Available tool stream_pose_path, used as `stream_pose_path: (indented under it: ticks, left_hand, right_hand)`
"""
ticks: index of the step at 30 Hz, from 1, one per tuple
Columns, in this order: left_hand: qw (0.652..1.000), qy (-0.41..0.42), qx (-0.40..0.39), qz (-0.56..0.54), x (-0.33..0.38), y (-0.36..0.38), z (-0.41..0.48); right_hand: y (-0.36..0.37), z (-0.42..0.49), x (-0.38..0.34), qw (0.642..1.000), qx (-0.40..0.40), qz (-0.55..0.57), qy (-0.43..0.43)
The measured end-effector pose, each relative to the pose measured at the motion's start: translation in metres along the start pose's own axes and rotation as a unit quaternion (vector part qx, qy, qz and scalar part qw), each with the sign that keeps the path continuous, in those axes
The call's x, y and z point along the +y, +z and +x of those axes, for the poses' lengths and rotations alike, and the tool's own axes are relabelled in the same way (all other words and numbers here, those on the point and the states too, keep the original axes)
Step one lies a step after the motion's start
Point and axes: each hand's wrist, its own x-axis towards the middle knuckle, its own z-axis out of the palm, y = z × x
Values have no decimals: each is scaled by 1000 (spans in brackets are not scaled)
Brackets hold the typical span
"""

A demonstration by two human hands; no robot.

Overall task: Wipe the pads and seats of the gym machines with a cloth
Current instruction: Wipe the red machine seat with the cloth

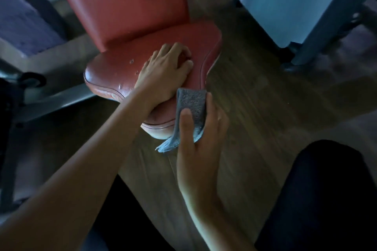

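My right hand (200,144) pinches the folded grey-blue textured cloth (191,104) under its thumb at the near edge of the red padded vinyl seat (110,71), which lies ahead-left, where my left hand (163,73) rests, fingers relaxed.

The seat (114,71) and back pad (122,2) are covered in red leather-like upholstery, smooth and faintly glossy; the seat is pitted by small tears. The cloth (191,104) is seen to be coarse-textured grey-blue fabric. The floor (255,91) is finished in matt wood grain, the frame (61,96) in grey painted metal.
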Motion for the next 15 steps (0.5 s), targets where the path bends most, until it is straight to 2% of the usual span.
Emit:
stream_pose_path:
  ticks: [4,9,15]
  left_hand:
    - [999,-37,-2,27,6,4,-3]
    - [980,-179,-16,85,12,4,-12]
    - [975,-204,-22,86,13,6,-21]
  right_hand:
    - [-17,3,-7,995,-100,7,18]
    - [-34,2,-8,984,-173,22,32]
    - [-44,3,-9,965,-255,13,65]
